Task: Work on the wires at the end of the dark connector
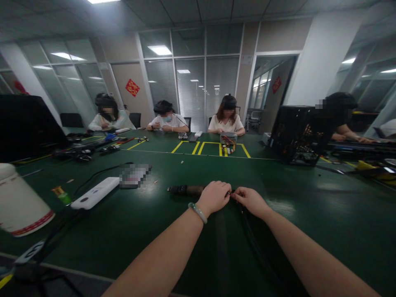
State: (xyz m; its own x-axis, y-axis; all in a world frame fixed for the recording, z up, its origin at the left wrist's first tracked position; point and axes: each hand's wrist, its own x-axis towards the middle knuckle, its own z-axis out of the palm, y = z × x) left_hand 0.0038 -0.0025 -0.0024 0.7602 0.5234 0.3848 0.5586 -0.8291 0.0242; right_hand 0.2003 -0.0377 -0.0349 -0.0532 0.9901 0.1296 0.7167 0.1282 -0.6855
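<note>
A dark, cylindrical electric screwdriver (187,190) lies on the green table, its metal tip pointing left. My left hand (215,195), with a pale bangle on the wrist, is wrapped round the rear end of this tool and hides it. Close to its fingertips, my right hand (247,199) pinches at the spot where a black cable (250,231) meets the tool. From there the cable runs down toward the lower right. The small part between the fingers of both hands is mostly hidden.
Left of my hands lie a white power bank (96,192), a blurred-out phone (135,175) and a small green bottle (63,195). A white paper cup (21,202) stands at the left edge. A black computer case (292,134) stands back right. Several people sit across the table (198,255).
</note>
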